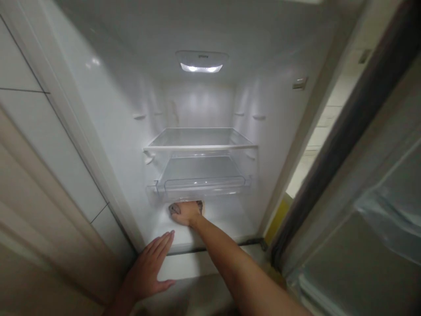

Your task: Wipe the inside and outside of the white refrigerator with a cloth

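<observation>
Head view: the right hand (187,212), its fingers clamped on a grey cloth (174,210), meets the refrigerator floor (226,219), apparently for firm contact, while the left hand (147,267), fingers together, thumb apart, perhaps steadies at the front edge (184,267).

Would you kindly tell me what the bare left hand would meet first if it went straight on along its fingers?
Ahead of the left hand is probably the bare right hand or the crumpled grey cloth showing beside it, though depth is unclear from one view.

Greyish cloth (174,210), bunched, partly hidden, on white fridge floor (226,219)
</observation>
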`<state>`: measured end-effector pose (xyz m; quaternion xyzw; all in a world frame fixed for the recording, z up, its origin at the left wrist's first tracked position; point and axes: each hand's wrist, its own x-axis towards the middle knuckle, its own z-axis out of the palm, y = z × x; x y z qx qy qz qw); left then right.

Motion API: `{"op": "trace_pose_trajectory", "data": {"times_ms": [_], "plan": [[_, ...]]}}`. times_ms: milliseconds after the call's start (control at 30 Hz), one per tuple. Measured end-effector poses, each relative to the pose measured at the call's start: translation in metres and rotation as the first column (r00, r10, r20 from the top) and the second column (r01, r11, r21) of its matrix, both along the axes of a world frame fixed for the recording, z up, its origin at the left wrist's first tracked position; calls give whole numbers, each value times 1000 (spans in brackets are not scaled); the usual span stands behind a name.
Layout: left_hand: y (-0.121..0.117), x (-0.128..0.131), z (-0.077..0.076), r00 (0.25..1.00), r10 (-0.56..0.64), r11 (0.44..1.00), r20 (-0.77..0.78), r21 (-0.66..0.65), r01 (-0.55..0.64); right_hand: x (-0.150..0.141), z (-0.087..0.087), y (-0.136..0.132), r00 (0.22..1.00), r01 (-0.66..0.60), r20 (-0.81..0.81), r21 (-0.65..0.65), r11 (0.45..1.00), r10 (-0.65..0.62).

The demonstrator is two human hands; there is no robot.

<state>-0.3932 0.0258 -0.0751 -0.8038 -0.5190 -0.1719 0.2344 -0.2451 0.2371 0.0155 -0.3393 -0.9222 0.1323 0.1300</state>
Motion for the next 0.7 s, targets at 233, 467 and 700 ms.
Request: {"op": "trace_pose_trajectory", "data": {"times_ms": [233,467,700], "plan": [[1,-1,-6,1000,-19,998,-12,66,20,51,3,-39,998,2,62,3,1000,-3],[6,-4,-3,994,-74,985,-75,152,85,106,6,-27,945,319,70,9,948,-319],[8,-5,-7,996,-84,986,-38,138,88,136,-1,10,838,545,8,55,837,-546]]}}
